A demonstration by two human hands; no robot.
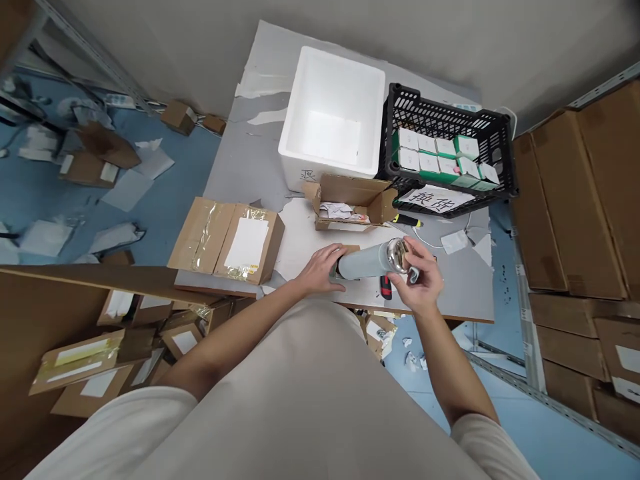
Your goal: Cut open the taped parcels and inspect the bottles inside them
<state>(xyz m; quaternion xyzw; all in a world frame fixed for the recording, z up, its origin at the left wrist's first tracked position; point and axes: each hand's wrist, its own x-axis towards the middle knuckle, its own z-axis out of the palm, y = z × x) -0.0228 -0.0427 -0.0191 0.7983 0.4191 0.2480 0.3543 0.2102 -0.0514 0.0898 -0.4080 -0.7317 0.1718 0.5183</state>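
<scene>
A pale grey-blue thermos bottle [364,262] with a shiny silver top [398,255] is held tilted over the near part of the table. My left hand [321,269] is wrapped around its base end. At the other end, my right hand [421,277] grips the silver top with thumb and fingers. Just below the bottle lies a red and black tool [385,287], partly covered. Beyond it stands an open cardboard box [345,227] with crumpled white paper inside. A yellow and black handled tool [407,220] lies beside that box.
A white foam box [290,150] and a black crate [503,175] of small white and green boxes stand at the back. Left on the table [225,157] is a taped carton [200,233]. Shelves of cartons [575,207] flank the right; boxes and paper litter the floor.
</scene>
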